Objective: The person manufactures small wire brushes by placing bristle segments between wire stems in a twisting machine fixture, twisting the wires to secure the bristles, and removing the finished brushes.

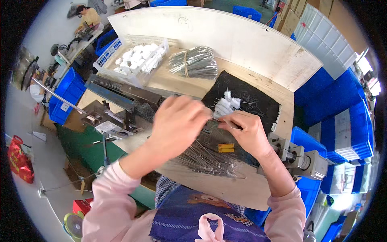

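Note:
Close together over the workbench, my two hands meet at a thin wire-like piece. My left hand is blurred by motion; its fingers are curled and pressed together, and what they hold is hidden. Thumb and fingers of my right hand pinch the thin wire. Just beyond them, a small pile of white tufted brush heads with wire stems lies on a black cloth. Nearer to me, many loose twisted wires are spread on the bench beside a small yellow block.
A white crate of white pieces and a tied wire bundle stand at the back. A metal fixture is on the left, a clamp-like machine part on the right. Blue bins line the right side; a white board edges the bench.

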Demonstrator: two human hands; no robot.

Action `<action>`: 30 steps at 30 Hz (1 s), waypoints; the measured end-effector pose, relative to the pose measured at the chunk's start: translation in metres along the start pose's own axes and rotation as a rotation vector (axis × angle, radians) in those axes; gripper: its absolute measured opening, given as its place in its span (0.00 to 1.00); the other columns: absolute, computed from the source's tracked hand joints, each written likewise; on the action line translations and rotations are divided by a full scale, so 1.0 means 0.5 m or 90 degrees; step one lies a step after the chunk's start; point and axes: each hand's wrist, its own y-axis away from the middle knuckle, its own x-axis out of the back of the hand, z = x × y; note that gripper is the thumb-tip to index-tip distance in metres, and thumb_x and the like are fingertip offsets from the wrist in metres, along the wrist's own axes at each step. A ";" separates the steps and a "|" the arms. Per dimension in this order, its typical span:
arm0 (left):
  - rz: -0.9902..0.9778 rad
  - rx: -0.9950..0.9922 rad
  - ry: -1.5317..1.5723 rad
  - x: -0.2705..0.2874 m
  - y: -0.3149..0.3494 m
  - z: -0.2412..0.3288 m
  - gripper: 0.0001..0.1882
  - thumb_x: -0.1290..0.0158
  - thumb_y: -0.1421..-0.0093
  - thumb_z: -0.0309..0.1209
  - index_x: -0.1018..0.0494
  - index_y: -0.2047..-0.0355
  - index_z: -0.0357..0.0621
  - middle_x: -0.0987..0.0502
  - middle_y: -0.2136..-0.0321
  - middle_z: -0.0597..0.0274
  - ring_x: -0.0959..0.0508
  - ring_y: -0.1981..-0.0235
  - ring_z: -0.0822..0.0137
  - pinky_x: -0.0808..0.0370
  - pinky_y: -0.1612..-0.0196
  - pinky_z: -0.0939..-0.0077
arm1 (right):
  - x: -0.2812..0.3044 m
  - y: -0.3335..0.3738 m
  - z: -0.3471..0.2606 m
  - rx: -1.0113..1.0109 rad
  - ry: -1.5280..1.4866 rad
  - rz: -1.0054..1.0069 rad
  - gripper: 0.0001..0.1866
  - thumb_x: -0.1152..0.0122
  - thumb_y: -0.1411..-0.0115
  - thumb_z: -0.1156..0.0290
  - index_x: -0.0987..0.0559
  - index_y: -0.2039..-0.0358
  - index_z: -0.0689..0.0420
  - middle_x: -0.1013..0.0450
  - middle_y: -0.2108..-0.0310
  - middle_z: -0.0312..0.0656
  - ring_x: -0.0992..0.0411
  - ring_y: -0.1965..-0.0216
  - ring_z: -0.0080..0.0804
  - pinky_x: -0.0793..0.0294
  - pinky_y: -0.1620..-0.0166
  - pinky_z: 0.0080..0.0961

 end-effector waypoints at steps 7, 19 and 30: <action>-0.089 0.933 1.352 -0.054 0.240 0.062 0.32 0.68 0.32 0.53 0.27 0.76 0.41 0.34 0.88 0.65 0.35 0.88 0.75 0.38 0.85 0.84 | -0.050 -0.018 -0.002 -0.012 0.020 -0.021 0.04 0.40 0.52 0.77 0.21 0.73 0.61 0.25 0.73 0.47 0.25 0.71 0.46 0.25 0.65 0.34; 0.053 0.818 1.847 0.014 0.124 0.040 0.27 0.63 0.33 0.51 0.32 0.56 0.36 0.35 0.84 0.65 0.40 0.90 0.76 0.43 0.88 0.82 | -0.037 -0.020 0.009 -0.117 0.071 -0.114 0.08 0.37 0.50 0.68 0.19 0.72 0.59 0.25 0.76 0.50 0.25 0.71 0.48 0.26 0.66 0.37; -0.170 0.263 0.300 -0.025 0.268 0.034 0.29 0.42 0.45 0.35 0.37 0.46 0.34 0.33 0.50 0.44 0.33 0.46 0.48 0.37 0.44 0.56 | -0.034 0.059 -0.045 0.033 0.186 -0.038 0.12 0.43 0.55 0.80 0.24 0.67 0.59 0.31 0.68 0.45 0.27 0.66 0.44 0.25 0.68 0.36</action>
